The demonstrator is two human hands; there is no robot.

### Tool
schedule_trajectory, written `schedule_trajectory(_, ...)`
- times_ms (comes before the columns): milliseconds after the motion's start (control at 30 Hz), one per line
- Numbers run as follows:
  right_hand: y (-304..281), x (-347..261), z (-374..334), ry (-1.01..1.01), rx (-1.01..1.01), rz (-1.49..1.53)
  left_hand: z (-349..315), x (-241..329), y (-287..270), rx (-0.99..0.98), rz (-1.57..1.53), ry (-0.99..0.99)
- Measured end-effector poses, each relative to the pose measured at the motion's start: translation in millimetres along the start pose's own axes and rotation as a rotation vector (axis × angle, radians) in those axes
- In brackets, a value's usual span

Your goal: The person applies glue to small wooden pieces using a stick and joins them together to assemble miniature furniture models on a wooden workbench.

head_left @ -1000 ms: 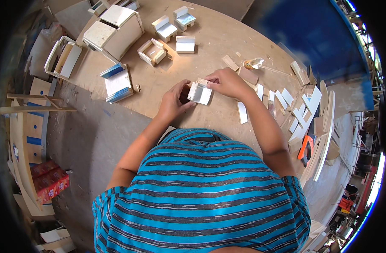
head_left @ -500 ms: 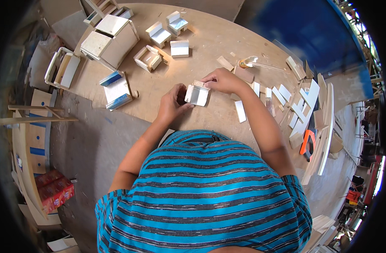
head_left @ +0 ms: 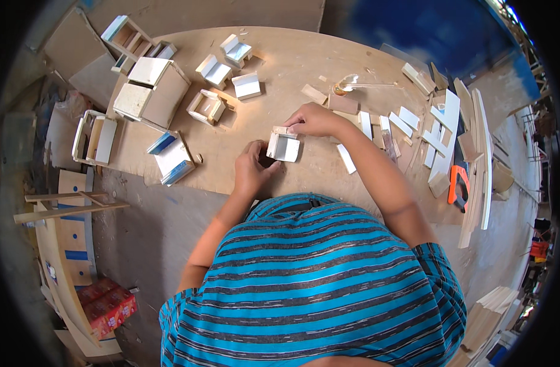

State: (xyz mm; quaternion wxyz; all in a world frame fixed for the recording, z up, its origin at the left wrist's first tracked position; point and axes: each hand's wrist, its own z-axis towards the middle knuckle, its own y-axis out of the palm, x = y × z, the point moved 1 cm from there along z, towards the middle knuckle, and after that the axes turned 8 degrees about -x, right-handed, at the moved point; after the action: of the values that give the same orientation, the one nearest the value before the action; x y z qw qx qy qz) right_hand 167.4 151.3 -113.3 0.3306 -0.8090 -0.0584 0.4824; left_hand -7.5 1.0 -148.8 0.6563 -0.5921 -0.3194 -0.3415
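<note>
A small wooden toy chair (head_left: pixel 285 148), with a white inner face and bare wood edges, sits on the wooden table in front of me. My right hand (head_left: pixel 316 120) pinches its far edge between thumb and fingers. Just left of the chair is my left hand (head_left: pixel 252 170), fingers curved and thumb apart, with nothing visible in its grasp. Some of its fingertips are in shadow beside the chair. Farther off stand similar little pieces: a white-faced chair (head_left: pixel 214 72), another chair (head_left: pixel 236 51), a white-faced block seat (head_left: pixel 247 86) and an open-framed armchair (head_left: pixel 206 107).
Small wooden cabinets (head_left: pixel 151 92) and a blue-sided piece (head_left: pixel 171 159) stand at the left. To the right lie white strips (head_left: pixel 401 125), a brush in a glue container (head_left: pixel 346 84), long boards (head_left: pixel 483 159) and an orange-handled saw (head_left: pixel 458 186). The table edge (head_left: pixel 148 178) runs nearby.
My left hand has drawn slightly away from the toy chair, its thumb now lower. My right hand stays at the far edge. The whole view has shifted a little.
</note>
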Motion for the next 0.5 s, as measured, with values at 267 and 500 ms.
schedule_trajectory(267, 17, 6, -5, -0.043, 0.056, 0.013, 0, -6, 3, 0.032, 0.031, 0.032)
schedule_trajectory(500, 17, 16, -21, 0.040, 0.477, -0.111, 2, 0, 2, 0.028, -0.070, 0.116)
